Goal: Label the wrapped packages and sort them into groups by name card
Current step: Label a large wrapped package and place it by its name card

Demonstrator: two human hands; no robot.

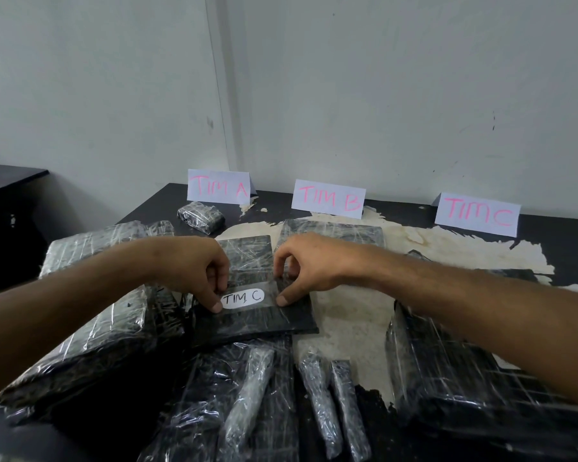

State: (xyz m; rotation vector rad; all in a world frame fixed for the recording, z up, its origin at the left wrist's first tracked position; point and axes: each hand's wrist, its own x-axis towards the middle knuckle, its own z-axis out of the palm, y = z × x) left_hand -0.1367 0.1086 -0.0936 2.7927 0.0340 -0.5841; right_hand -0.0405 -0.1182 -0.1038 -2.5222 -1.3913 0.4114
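So on the far left, beside the left forearm, there's a big wrapped bundle parked out of the way, probably still waiting for a sticker. Beyond the left hand, near the "TIM A" card, sits one small wrapped packet, which looks like the start of the A group.

The left hand itself is curled, thumb tip pressing down right at the left end of the white "TIM C" label. I'd guess that's to pin the sticker while it gets smoothed, since the plastic wrap is crinkly and a label won't bite on it easily. The label sits on a flat black package lying between the two hands, propped on top of other bundles rather than flat on the desk.

The right hand mirrors it: fingers curled, thumb pressed on the wrap just right of the label, fingertips touching the package above. Seems like it's holding the package steady.

Just past the right hand there's another flat package in front of the "TIM B" card. Further right the "TIM C" card has nothing in front of it yet, so that's presumably where this one goes. Closer to the body than both hands is a loose pile of slim wrapped sticks.
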